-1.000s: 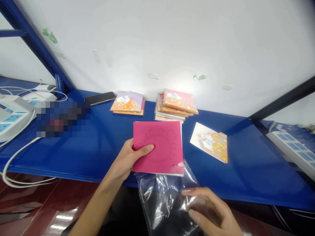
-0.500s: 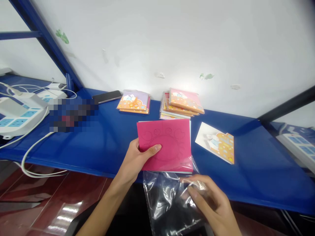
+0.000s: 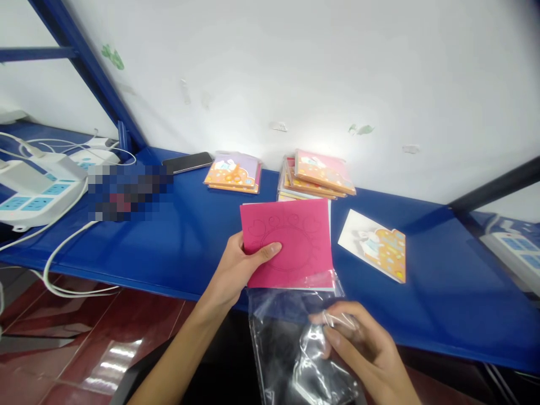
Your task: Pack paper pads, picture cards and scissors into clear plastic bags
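Note:
My left hand (image 3: 242,261) grips a stack of paper sheets by its left edge, thumb on top. The uppermost is a pink sheet (image 3: 295,230) with a crab outline drawn on it; paler sheets peek out behind its right and lower edges. A clear plastic bag (image 3: 282,337) hangs below the stack, and its upper part overlaps the lower right corner of the sheets. My right hand (image 3: 354,332) pinches the bag's right side between thumb and fingers. On the blue table to the right lies a card with a rabbit picture (image 3: 375,244).
Two piles of wrapped packs, a lower left pile (image 3: 234,171) and a taller right pile (image 3: 320,174), stand by the wall. A black phone (image 3: 188,162) lies left of them. White power strips (image 3: 46,194) with cables occupy the far left. The blue table (image 3: 177,236) ends just below my hands.
The view has shifted slightly, moving everything a little to the right. The sheets and bag stay in my hands; the bag's film has changed its folds near my right hand.

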Motion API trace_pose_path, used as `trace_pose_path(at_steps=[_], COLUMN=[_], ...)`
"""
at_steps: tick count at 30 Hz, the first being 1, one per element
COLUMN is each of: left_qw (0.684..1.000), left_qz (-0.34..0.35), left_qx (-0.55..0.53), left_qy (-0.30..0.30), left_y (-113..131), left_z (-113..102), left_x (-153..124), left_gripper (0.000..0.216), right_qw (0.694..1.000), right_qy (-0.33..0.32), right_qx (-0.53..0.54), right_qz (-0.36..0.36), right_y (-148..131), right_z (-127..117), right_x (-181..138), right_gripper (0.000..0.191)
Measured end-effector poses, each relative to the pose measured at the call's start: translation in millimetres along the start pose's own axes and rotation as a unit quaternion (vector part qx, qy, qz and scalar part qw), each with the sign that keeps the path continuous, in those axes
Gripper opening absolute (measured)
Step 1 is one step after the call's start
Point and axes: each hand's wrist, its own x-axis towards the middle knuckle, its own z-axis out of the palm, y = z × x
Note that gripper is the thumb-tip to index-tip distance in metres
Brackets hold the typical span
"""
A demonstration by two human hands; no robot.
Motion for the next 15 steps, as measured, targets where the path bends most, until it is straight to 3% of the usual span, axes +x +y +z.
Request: trace_pose_path(at_steps=[4,12,15], left_qw=[1.000,1.000,1.000], left_qz=[0.001,-0.004,-0.016], left_qx=[-0.006,0.002,0.009], left_qy=[0.005,0.015,0.004], left_y=[-0.2,-3.7,-2.8], left_z=[2.1,7.5,7.2], left_x=[0.7,-1.4,-2.9], left_gripper=[0.046,0.047,0.047], right_qw=[1.000,0.999,0.999], right_qy=[-0.022,-0.004,0.039], right_qx=[0.007,-0.037,-0.011], right_qz=[0.018,-0.008,-0.012], right_y=[-1.1,0.6,-1.2], right_z=[-4.5,2.8,4.2], right_x=[0.2,-1.5,1.2], right_gripper=[0.029,0.033,0.062])
